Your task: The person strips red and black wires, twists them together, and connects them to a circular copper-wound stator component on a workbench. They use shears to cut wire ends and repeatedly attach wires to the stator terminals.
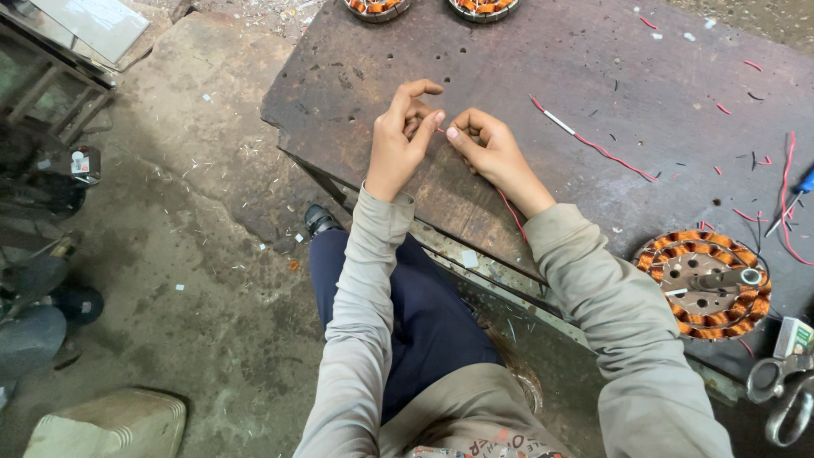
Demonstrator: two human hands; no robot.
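My left hand (401, 136) and my right hand (485, 149) meet over the near edge of a dark wooden workbench (509, 76). Both pinch a thin red wire (511, 212) between thumb and fingertips. The wire's end sits between the two hands, and its length trails back under my right wrist towards me. My grey sleeves reach in from the bottom of the view.
A round stator with copper windings (710, 284) lies at the right, scissors (784, 394) beside it. A red and white wire (589, 140) lies mid-bench. Two more stators (378, 7) sit at the far edge. Wire scraps litter the bench. Concrete floor lies left.
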